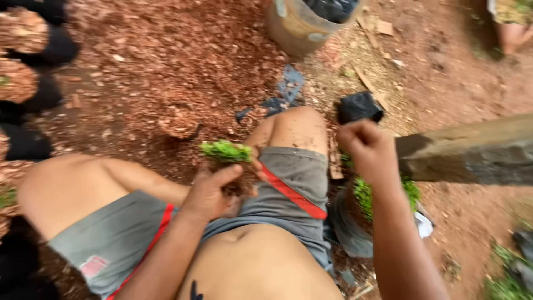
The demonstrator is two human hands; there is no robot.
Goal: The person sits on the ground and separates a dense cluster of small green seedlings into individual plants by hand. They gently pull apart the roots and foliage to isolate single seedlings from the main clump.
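My left hand [214, 189] grips a clump of small green seedlings [226, 150] with dark soil and roots below it, held above my lap. My right hand [369, 149] is raised to the right with its fingers curled shut; I cannot tell whether anything is pinched in them. Below my right forearm sits a dark container [347, 222] with more green seedlings [363, 194] in it. I am seated on the ground in grey shorts with a red stripe.
Reddish soil and wood chips [166, 72] cover the ground. Black soil-filled bags [33, 61] line the left edge. A tan bucket [297, 25] stands at the top, a black bag [360, 106] past my knee. A wooden beam [472, 150] juts in from the right.
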